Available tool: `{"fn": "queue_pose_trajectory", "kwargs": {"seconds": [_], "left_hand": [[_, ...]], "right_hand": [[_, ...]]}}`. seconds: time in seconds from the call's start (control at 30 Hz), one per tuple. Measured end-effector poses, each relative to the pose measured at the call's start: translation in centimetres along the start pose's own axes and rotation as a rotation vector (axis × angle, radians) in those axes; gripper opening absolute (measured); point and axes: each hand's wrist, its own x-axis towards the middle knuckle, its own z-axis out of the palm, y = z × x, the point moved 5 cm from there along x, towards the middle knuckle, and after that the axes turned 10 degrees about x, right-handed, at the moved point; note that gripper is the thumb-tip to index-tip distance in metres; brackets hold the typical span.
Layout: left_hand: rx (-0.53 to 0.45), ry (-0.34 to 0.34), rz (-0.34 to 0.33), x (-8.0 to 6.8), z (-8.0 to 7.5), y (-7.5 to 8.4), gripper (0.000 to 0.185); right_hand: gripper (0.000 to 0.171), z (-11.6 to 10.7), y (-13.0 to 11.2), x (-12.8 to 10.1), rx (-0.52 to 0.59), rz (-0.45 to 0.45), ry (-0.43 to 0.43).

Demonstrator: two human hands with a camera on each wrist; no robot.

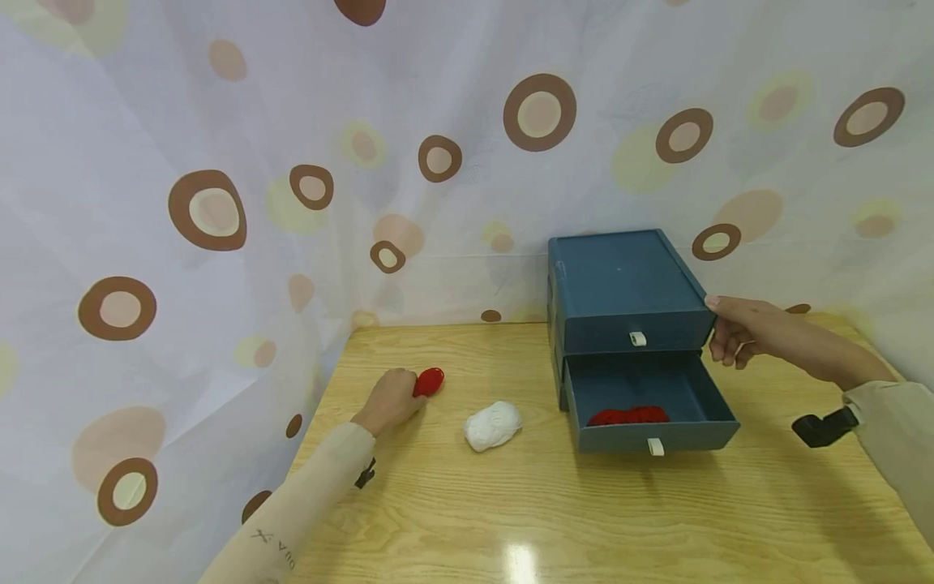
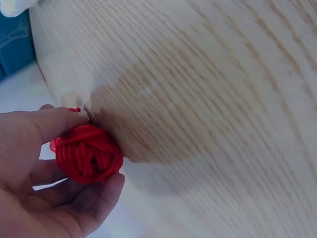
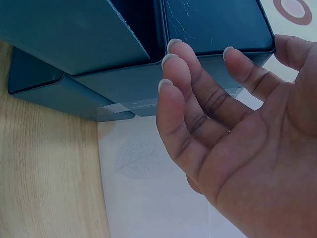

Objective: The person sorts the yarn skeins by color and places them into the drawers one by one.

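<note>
While the blue drawer box [image 1: 627,300] at right of centre has its lower drawer [image 1: 649,405] pulled out with 1 red yarn mass [image 1: 629,416] inside, 1 white yarn ball [image 1: 493,425] lies on the table [image 1: 584,519] at centre. Left hand [image 1: 390,401] curls round 1 red yarn ball [image 1: 429,381] at centre left. Right hand [image 1: 737,328], fingers loosely bent, touches the box's right top corner.

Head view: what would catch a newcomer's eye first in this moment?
Probably the blue drawer box at the table's right rear, its lower drawer pulled open with red yarn inside, and the right hand touching its right side. On the left, the left hand holds a small red yarn ball on the wooden table, and a white yarn ball lies between hand and box.
</note>
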Motion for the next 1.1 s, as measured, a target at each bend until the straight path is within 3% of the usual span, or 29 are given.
{"fn": "queue_pose_trajectory", "kwargs": {"seconds": [0.5,0.77,1.1], "left_hand": [[-0.084,0.017,-0.037,0.1,-1.0,-0.1,0.020],[-0.148,0.018,0.006,0.1,-1.3,0.9,0.021],[-0.108,0.037,0.022,0.2,-2.0,2.4,0.019]], "right_hand": [[0.066,0.1,-0.3,-0.1,-0.005,-0.013,0.012],[0.066,0.2,-0.4,-0.1,-0.006,-0.008,0.013],[0.068,0.2,-0.3,-0.1,-0.002,-0.013,0.017]]}}
